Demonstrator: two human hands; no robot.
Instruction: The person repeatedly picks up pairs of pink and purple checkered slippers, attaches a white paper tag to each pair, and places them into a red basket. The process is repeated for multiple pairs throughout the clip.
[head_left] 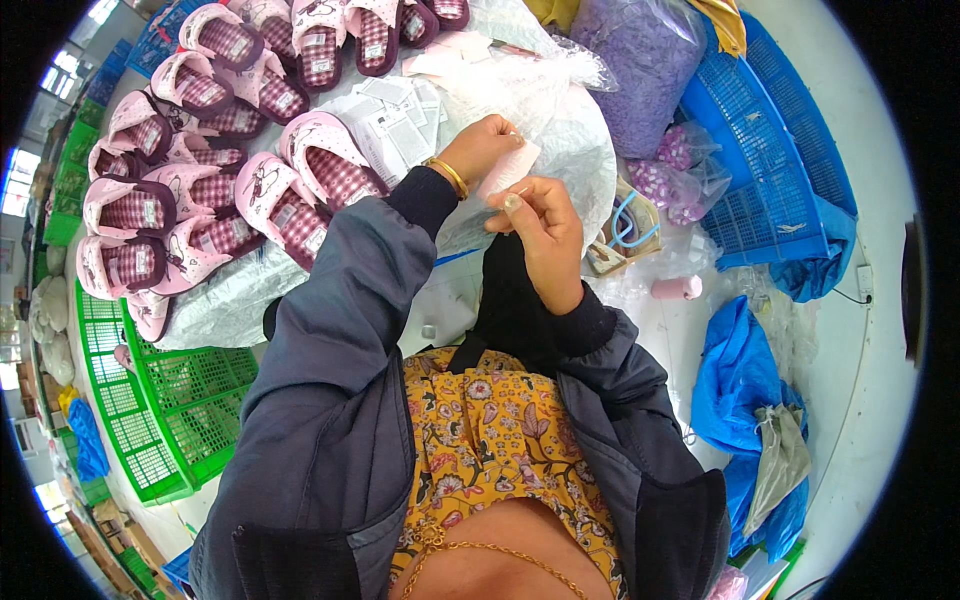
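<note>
Over the table's near edge, my left hand (484,148), with a gold bracelet at the wrist, is closed on a small pale pink piece of fabric (511,168). Just below and to its right is my right hand (545,225), thumb and forefinger pinched together close to the piece's lower end. Whatever sits in that pinch is too small to name. Left of my hands, several pink slippers (318,158) with dark red checked insoles lie in rows. Printed paper sheets (400,118) rest between the slippers and my left hand.
A table (590,150) with a pale, crinkled cover carries all this. Blue crates (750,170) and a bag of purple fluffy material (640,70) stand at the far right. A pink roll (677,288) lies right of my right hand. Green crates (195,390) are at the left.
</note>
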